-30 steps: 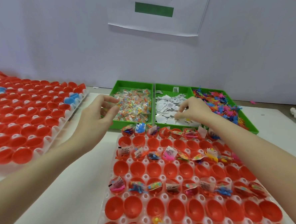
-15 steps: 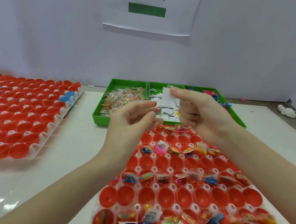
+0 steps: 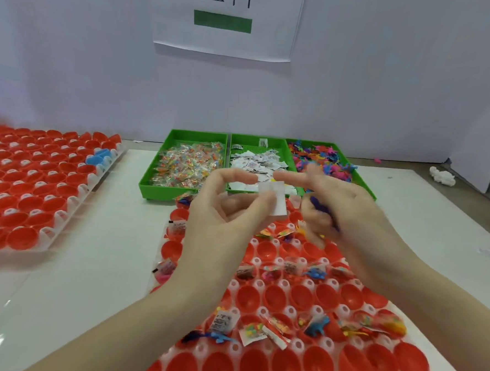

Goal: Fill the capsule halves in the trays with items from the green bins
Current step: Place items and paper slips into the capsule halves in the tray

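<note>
Both hands meet above the near tray of red capsule halves, some of which hold packets, slips and toys. My left hand pinches a white paper slip at its fingertips. My right hand curls round a purple toy figure, with its index finger stretched toward the slip. Behind the hands stand three green bins: candy packets, white slips and coloured toy figures. The hands hide the far rows of the near tray.
A second tray of red capsule halves, with a few blue ones, lies at the left. A paper sign hangs on the back wall. A small white object lies at the far right.
Both hands pulled back from the bins and came together over the near tray. The white slip went from my right hand's fingers to my left hand's.
</note>
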{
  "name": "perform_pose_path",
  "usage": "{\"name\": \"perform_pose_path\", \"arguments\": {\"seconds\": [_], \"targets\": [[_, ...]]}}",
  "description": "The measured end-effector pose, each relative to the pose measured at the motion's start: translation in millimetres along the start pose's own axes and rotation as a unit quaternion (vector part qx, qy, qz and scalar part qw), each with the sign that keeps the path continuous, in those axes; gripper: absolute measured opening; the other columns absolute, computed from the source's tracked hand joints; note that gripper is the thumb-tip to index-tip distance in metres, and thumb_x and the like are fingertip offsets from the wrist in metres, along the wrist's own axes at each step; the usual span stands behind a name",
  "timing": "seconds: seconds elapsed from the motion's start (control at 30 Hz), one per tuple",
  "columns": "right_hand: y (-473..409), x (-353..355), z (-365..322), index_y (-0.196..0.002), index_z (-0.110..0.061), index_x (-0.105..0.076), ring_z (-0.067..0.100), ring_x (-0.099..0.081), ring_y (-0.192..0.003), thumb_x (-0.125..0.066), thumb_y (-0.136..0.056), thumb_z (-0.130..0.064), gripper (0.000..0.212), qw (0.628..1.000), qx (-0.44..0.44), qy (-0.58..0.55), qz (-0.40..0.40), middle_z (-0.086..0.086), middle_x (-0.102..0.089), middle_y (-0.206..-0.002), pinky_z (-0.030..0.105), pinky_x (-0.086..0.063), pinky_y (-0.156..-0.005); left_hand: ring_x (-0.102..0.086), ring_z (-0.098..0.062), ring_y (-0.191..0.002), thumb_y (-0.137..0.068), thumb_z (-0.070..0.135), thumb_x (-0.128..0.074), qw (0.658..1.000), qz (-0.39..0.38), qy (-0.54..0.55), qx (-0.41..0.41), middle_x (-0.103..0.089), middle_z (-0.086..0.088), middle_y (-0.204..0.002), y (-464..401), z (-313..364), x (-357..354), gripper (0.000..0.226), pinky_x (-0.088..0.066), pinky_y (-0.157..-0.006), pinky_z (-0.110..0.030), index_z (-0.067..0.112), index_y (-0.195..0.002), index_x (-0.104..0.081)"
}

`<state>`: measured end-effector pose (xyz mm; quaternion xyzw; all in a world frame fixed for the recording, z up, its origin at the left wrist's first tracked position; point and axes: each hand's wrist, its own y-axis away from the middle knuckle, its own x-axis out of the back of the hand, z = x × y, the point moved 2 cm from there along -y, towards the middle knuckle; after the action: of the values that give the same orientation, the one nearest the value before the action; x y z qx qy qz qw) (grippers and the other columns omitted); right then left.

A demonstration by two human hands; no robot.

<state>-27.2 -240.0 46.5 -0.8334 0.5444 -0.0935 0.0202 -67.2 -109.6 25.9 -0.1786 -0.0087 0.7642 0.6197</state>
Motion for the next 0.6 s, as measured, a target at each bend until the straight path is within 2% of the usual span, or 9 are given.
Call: {"name": "perform_pose_path", "arguments": {"seconds": [0.1,0.2,0.27,0.37,0.47,0.53,0.6], "targets": [[10.0,11.1,-1.9,-0.109,-0.015,-0.064,0.009,-0.045,-0.051,-0.036,-0.091,-0.025,0.034,0.994,-0.038,-0.100,-0.033,-0.005,-0.044,-0.055,0.020,-0.049,-0.053,-0.066,-0.009,-0.065,-0.082,0.009,-0.065,0.999,-0.018,-0.040,-0.014,-0.070,-0.001,-0.068,4.7,-0.6,-2.0,0.016,-0.051,-0.062,-0.014,0.025,-0.077,-0.064],[19.9,22.9,-0.9,-0.109,-0.013,-0.061,0.008,-0.057,-0.063,-0.035,-0.092,-0.003,0.032,0.995,-0.019,-0.099,-0.017,-0.003,-0.055,-0.062,0.026,-0.057,-0.072,-0.064,-0.002,-0.062,-0.082,0.009,-0.065,0.995,-0.044,-0.086,-0.017,-0.068,0.005,-0.066,11.1,-3.8,-5.8,0.012,-0.051,-0.063,-0.014,0.020,-0.080,-0.070],[27.1,28.5,-1.3,-0.109,-0.016,-0.061,0.007,-0.063,-0.072,-0.044,-0.090,-0.008,0.027,0.998,0.009,-0.065,0.000,-0.006,-0.064,-0.068,0.024,-0.056,-0.077,-0.064,-0.002,-0.062,-0.083,0.009,-0.065,0.992,-0.060,-0.113,-0.018,-0.069,0.004,-0.068,15.6,-5.5,-9.1,0.011,-0.051,-0.063,-0.014,0.016,-0.084,-0.072],[40.3,31.1,-6.1,-0.108,-0.021,-0.062,0.008,-0.069,-0.078,-0.055,-0.073,-0.023,0.036,0.998,0.051,-0.018,0.012,-0.004,-0.073,-0.081,0.017,-0.054,-0.072,-0.067,-0.009,-0.068,-0.084,0.008,-0.064,0.986,-0.088,-0.140,-0.024,-0.071,0.002,-0.074,21.5,-6.1,-14.5,0.015,-0.053,-0.064,-0.018,0.021,-0.086,-0.072],[48.9,32.8,-9.1,-0.106,-0.023,-0.061,0.004,-0.069,-0.080,-0.057,-0.070,-0.026,0.037,0.997,0.073,-0.004,0.021,-0.004,-0.074,-0.086,0.009,-0.049,-0.069,-0.066,-0.006,-0.067,-0.083,0.007,-0.064,0.982,-0.119,-0.144,-0.028,-0.069,0.005,-0.071,27.4,-3.0,-20.3,0.023,-0.052,-0.064,-0.016,0.029,-0.086,-0.070],[53.2,34.4,-9.1,-0.106,-0.021,-0.060,0.002,-0.068,-0.086,-0.057,-0.071,-0.025,0.036,0.997,0.072,0.001,0.014,-0.004,-0.074,-0.086,0.005,-0.046,-0.069,-0.067,-0.010,-0.071,-0.082,0.007,-0.065,0.979,-0.139,-0.143,-0.029,-0.070,0.002,-0.075,31.2,-0.6,-24.6,0.027,-0.054,-0.069,-0.019,0.034,-0.084,-0.068],[57.9,36.8,-6.7,-0.110,-0.020,-0.057,0.003,-0.067,-0.093,-0.057,-0.071,-0.024,0.039,0.998,0.069,0.002,0.007,-0.004,-0.074,-0.086,0.004,-0.045,-0.070,-0.067,-0.006,-0.073,-0.081,0.008,-0.065,0.977,-0.160,-0.141,-0.023,-0.070,0.008,-0.073,34.9,1.3,-28.4,0.029,-0.054,-0.072,-0.017,0.037,-0.084,-0.066]]}}
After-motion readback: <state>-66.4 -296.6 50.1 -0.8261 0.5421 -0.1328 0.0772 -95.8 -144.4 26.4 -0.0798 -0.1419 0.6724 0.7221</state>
